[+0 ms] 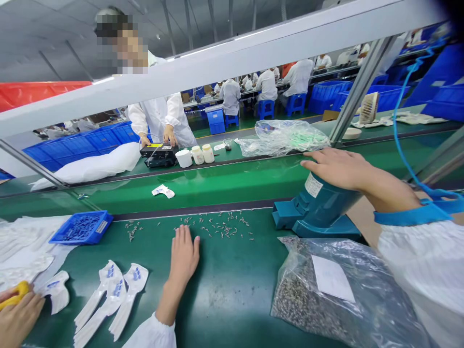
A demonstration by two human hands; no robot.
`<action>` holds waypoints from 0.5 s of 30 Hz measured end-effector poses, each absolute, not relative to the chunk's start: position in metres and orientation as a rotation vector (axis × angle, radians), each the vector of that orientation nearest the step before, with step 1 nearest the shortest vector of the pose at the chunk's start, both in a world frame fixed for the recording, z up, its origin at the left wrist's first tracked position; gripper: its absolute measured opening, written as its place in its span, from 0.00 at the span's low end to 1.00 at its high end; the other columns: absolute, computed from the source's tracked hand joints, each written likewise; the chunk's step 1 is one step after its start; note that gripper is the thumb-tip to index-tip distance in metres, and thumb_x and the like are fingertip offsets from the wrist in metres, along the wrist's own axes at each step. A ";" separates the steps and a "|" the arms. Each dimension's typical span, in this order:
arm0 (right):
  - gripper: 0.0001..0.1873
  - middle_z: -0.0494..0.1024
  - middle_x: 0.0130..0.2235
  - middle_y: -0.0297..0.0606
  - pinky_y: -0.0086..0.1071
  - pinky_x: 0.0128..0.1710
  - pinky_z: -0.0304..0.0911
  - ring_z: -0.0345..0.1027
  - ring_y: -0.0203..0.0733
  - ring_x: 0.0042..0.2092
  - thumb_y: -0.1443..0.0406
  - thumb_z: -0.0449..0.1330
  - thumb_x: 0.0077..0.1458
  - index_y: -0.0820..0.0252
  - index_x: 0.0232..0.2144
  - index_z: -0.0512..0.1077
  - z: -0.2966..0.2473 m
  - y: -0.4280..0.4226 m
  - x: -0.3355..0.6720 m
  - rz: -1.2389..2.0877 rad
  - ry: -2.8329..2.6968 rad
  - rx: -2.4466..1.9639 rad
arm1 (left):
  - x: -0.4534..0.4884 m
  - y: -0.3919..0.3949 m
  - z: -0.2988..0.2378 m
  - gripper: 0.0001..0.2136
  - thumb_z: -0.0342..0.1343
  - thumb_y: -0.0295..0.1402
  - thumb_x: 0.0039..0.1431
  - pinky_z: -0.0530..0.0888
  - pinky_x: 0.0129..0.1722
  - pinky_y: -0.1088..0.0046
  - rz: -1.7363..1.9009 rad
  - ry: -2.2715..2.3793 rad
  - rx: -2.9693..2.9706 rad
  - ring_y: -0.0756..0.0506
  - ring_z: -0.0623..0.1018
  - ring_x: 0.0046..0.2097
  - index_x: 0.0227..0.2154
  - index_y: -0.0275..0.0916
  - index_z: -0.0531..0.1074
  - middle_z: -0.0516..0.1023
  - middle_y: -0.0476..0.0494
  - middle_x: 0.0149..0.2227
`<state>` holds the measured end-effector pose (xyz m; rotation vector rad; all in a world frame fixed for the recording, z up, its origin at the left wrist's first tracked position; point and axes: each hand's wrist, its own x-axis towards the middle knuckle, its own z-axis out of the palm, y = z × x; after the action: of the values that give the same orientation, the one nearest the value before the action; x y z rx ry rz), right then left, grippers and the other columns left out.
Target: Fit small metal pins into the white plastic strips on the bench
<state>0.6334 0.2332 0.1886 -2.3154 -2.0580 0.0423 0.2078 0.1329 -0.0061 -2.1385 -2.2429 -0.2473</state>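
Observation:
My left hand [184, 253] lies palm down on the green bench, fingers stretched out and thumb apart. Its fingertips touch the near side of scattered small metal screws [226, 229]. My right hand [339, 166] rests flat, holding nothing, on top of a teal machine [319, 205] with a low spout-like tray at its left. In front of that machine lies a clear plastic bag [308, 299] with many small metal parts and a white paper label [332, 279]. Left of my left arm are several white curved plastic parts [118, 302] with blue markings.
A co-worker's hand [21, 314] at lower left holds a yellow-handled tool [16, 295]. Nearby is a blue tray [81, 227] of small blue pieces. One white part [163, 191] lies on the conveyor belt [217, 181]. Opposite, a person handles a black box [159, 153] beside white bottles [197, 154].

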 end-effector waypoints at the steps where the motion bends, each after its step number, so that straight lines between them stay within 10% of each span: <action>1: 0.36 0.62 0.66 0.49 0.53 0.64 0.51 0.52 0.58 0.67 0.48 0.36 0.64 0.58 0.65 0.61 0.189 0.233 0.633 0.040 -2.060 -2.319 | 0.217 0.131 -0.006 0.30 0.34 0.42 0.71 0.57 0.66 0.51 -0.261 -2.118 -2.291 0.34 0.51 0.71 0.67 0.26 0.52 0.49 0.30 0.70; 5: 0.37 0.58 0.68 0.48 0.53 0.65 0.49 0.48 0.57 0.68 0.47 0.36 0.64 0.56 0.66 0.58 0.189 0.234 0.634 0.063 -2.046 -2.340 | 0.248 0.131 -0.009 0.29 0.35 0.48 0.71 0.55 0.67 0.50 -0.247 -1.822 -2.594 0.37 0.49 0.71 0.70 0.42 0.48 0.46 0.42 0.72; 15: 0.39 0.53 0.70 0.47 0.53 0.67 0.44 0.43 0.56 0.70 0.45 0.35 0.63 0.56 0.69 0.53 0.193 0.230 0.630 0.132 -2.014 -2.354 | 0.213 0.156 -0.021 0.33 0.38 0.51 0.69 0.51 0.66 0.44 -0.091 -2.129 -2.225 0.32 0.47 0.71 0.69 0.35 0.49 0.45 0.33 0.71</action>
<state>0.6295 0.2303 0.1928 -2.3537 -2.0136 0.1325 0.2134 0.1557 -0.0208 -2.2251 -2.1289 -0.0914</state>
